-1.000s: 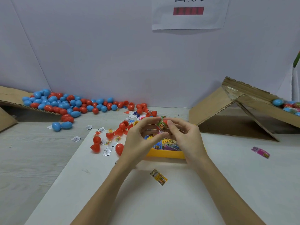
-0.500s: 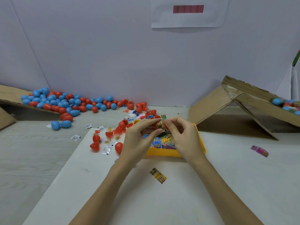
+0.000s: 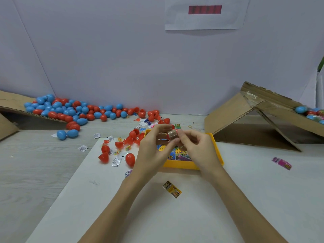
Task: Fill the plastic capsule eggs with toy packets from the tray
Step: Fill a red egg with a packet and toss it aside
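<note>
White table [image 3: 228, 207] against a pale wall. A rolled toy packet [image 3: 172, 135] and red egg half [image 3: 177, 132] are pinched between left hand [image 3: 154, 151] and right hand [image 3: 198, 149] fingertips, apparently for stuffing. The yellow tray [image 3: 218, 151] lies just beneath the fingers, so that refills are within reach.

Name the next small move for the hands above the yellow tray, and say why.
Probably push the rolled toy packet fully into the red plastic egg half: the left hand and right hand pinch them together over the yellow plastic tray, and the packet seems to protrude.
</note>
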Demonstrator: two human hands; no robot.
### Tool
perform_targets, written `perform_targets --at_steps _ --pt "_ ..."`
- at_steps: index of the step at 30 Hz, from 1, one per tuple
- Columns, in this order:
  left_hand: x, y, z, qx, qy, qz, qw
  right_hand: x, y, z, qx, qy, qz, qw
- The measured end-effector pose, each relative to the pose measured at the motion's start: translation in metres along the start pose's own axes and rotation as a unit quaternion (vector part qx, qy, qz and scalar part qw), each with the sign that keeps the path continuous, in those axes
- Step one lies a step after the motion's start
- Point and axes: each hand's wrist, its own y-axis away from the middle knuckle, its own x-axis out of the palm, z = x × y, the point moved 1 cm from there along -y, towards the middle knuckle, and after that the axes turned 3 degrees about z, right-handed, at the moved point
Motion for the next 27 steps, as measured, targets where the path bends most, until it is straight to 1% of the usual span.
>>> perform_targets --at_steps 3,6,7,9,12,14,16,18,20,22,24,25,27 --pt "0.003 0.0 0.002 0.011 -0.011 0.017 1.0 0.0 -0.001 -0.003 0.025 0.025 -0.014 0.999" --pt "0.003 0.0 0.005 -0.034 0.026 0.008 0.999 0.0 -0.002 0.0 0.032 0.009 0.002 0.999" --pt "0.002 -0.001 0.006 -0.049 0.04 0.009 0.998 0.0 -0.002 0.001 0.028 -0.002 0.012 1.0" --pt "0.0 -0.003 0.008 -0.071 0.051 0.006 0.996 0.001 0.0 0.002 0.004 0.015 0.031 0.999" --pt "-0.003 -0.006 0.011 -0.111 0.062 0.021 0.992 0.001 0.002 0.002 0.003 0.023 0.023 0.999" --pt "-0.003 -0.006 0.012 -0.127 0.069 0.038 0.989 0.0 0.001 0.004 0.008 -0.006 0.029 1.0" --pt "-0.004 -0.005 0.013 -0.138 0.085 0.042 0.986 0.0 0.001 0.006 0.005 -0.036 0.059 0.998" --pt "-0.004 -0.006 0.013 -0.142 0.088 0.044 0.985 0.001 0.002 0.007 -0.01 -0.014 0.076 0.997" --pt "-0.003 -0.005 0.013 -0.139 0.062 0.038 0.988 0.003 0.003 0.005 -0.011 0.013 0.073 0.997" --pt "-0.001 -0.003 0.013 -0.131 0.029 0.024 0.991 0.004 0.004 0.003 0.003 0.012 0.06 0.998" --pt "0.0 -0.001 0.013 -0.102 0.008 0.019 0.995 0.003 0.004 0.002 0.022 0.006 0.058 0.998" --pt "0.0 -0.002 0.013 -0.079 -0.017 0.024 0.996 0.002 0.005 0.002 0.031 0.006 0.061 0.998" --pt "-0.001 -0.002 0.015 -0.045 -0.099 0.031 0.994 0.0 0.005 0.0 0.049 0.006 0.063 0.997"
